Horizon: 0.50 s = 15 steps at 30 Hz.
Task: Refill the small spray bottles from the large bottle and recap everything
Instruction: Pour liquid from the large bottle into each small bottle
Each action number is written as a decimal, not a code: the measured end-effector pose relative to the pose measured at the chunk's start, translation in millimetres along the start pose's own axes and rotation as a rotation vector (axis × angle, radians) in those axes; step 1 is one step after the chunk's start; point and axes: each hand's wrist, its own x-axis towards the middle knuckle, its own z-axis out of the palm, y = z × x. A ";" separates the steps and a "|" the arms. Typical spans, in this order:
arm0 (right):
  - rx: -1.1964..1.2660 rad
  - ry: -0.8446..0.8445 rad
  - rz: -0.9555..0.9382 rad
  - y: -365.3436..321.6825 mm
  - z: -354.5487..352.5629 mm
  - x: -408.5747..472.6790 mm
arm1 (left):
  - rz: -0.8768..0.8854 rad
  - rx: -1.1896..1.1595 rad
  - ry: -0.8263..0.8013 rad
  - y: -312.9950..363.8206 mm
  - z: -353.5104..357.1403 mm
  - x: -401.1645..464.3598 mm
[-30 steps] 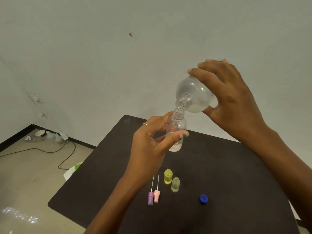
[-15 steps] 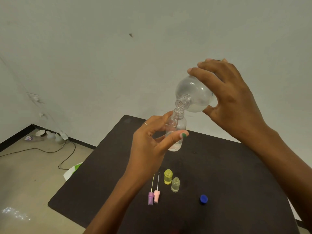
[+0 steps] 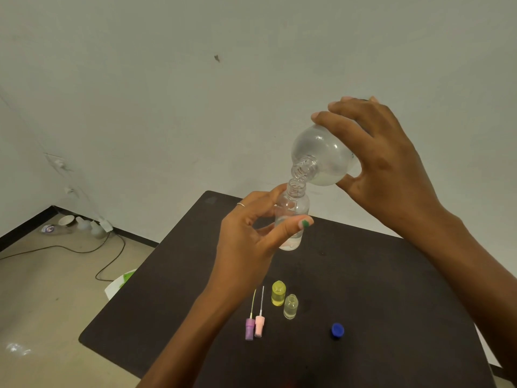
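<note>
My right hand grips the large clear bottle, tipped mouth-down so its neck meets the open mouth of a small clear spray bottle. My left hand holds that small bottle upright above the dark table, thumb and fingers round its body; a little liquid sits at its bottom. On the table lie a purple spray pump and a pink spray pump with their dip tubes, beside a yellow small bottle, a clear small bottle and a blue cap.
The table's left edge drops to a beige floor with a black cable, several white items against the wall and a white-green object under the table edge. A pale wall stands behind.
</note>
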 end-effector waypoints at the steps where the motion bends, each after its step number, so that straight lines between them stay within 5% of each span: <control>1: 0.000 0.001 -0.001 0.2 -0.1 0.0 | 0.001 -0.008 -0.002 0.4 0.1 0.1; 15: 0.002 -0.007 0.000 0.3 0.9 -0.4 | -0.007 -0.006 0.002 -0.6 0.5 0.2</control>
